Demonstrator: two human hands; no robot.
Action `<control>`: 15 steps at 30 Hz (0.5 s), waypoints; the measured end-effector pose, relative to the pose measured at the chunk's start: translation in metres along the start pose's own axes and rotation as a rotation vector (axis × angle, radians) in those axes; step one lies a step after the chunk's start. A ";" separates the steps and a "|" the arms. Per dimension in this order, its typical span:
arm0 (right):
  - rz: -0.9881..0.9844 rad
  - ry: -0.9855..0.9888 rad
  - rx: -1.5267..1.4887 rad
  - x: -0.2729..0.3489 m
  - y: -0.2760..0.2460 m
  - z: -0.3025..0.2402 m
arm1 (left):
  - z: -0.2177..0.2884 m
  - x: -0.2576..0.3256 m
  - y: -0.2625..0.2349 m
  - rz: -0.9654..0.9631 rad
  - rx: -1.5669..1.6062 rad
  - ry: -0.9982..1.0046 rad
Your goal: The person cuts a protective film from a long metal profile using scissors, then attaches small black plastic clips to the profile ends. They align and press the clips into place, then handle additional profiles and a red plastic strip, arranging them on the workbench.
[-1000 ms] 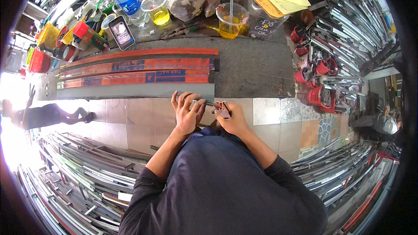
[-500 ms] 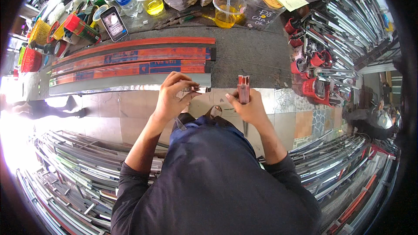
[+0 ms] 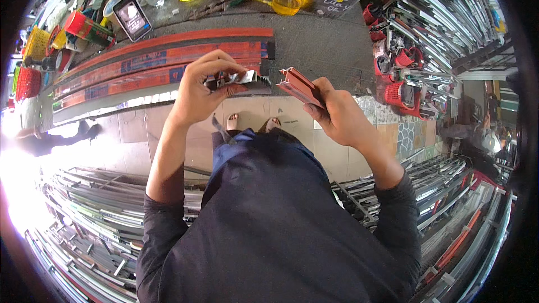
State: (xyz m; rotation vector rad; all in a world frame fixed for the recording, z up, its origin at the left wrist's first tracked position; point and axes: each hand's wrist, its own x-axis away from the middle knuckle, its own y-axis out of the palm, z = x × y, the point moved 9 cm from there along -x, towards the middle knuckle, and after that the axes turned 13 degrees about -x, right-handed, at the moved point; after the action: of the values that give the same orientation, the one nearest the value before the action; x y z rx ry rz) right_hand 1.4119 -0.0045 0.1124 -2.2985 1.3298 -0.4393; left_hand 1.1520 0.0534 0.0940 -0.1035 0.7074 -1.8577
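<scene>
My left hand (image 3: pixel 203 87) is closed at the right end of the front grey profile bar, with a small shiny metal piece (image 3: pixel 250 76) pinched between thumb and fingers. Whether that piece touches the bar's end is hard to tell. My right hand (image 3: pixel 338 111) grips a short red-brown channel profile (image 3: pixel 302 87), tilted so its open cut end points toward the left hand. A gap separates the two pieces. Behind the left hand, long profile bars with orange and blue film (image 3: pixel 146 62) lie side by side along the bench.
On the dark bench (image 3: pixel 323 45) stand cups of yellow liquid (image 3: pixel 287 3), a phone (image 3: pixel 132 17) and a red can (image 3: pixel 90 29). Red baskets (image 3: pixel 401 98) and stacked metal profiles (image 3: pixel 438 33) are at the right. Racks of profiles (image 3: pixel 101 219) lie behind me on both sides.
My right hand has raised the red-brown profile and turned it from upright to pointing up-left. My left hand has shifted left and up with the shiny piece. The whole view has tilted slightly.
</scene>
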 end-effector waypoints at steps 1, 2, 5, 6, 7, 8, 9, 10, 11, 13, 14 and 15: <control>-0.011 -0.007 0.018 -0.003 0.003 0.001 | -0.001 0.002 -0.003 -0.004 0.020 -0.009; -0.027 -0.016 0.046 -0.006 0.005 0.001 | -0.003 0.004 -0.006 -0.007 0.044 -0.017; -0.062 -0.026 0.100 -0.014 0.008 -0.004 | -0.003 0.005 -0.010 -0.009 0.195 -0.025; -0.070 -0.038 0.102 -0.016 0.008 -0.008 | -0.001 0.005 -0.012 -0.008 0.188 -0.017; -0.079 -0.058 0.098 -0.019 0.008 -0.013 | 0.001 0.006 -0.014 -0.010 0.181 -0.020; -0.084 -0.054 0.103 -0.023 0.007 -0.015 | 0.002 0.007 -0.014 -0.014 0.179 -0.025; -0.090 -0.057 0.101 -0.026 0.006 -0.018 | 0.006 0.008 -0.018 0.010 0.137 -0.004; -0.094 -0.063 0.095 -0.029 0.006 -0.021 | 0.011 0.010 -0.021 0.031 0.102 0.012; -0.102 -0.049 0.103 -0.032 0.005 -0.021 | 0.014 0.011 -0.022 0.053 0.066 0.030; -0.117 -0.033 0.113 -0.036 0.005 -0.022 | 0.024 0.013 -0.028 0.169 0.023 0.107; -0.126 -0.036 0.119 -0.038 0.005 -0.023 | 0.028 0.014 -0.030 0.224 -0.006 0.139; -0.136 -0.039 0.124 -0.039 0.006 -0.024 | 0.030 0.017 -0.032 0.264 0.010 0.138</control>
State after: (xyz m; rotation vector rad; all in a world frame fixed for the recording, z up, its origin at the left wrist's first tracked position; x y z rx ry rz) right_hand 1.3769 0.0221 0.1281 -2.2898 1.0998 -0.5042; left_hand 1.1308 0.0335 0.1302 0.1214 0.7676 -1.6254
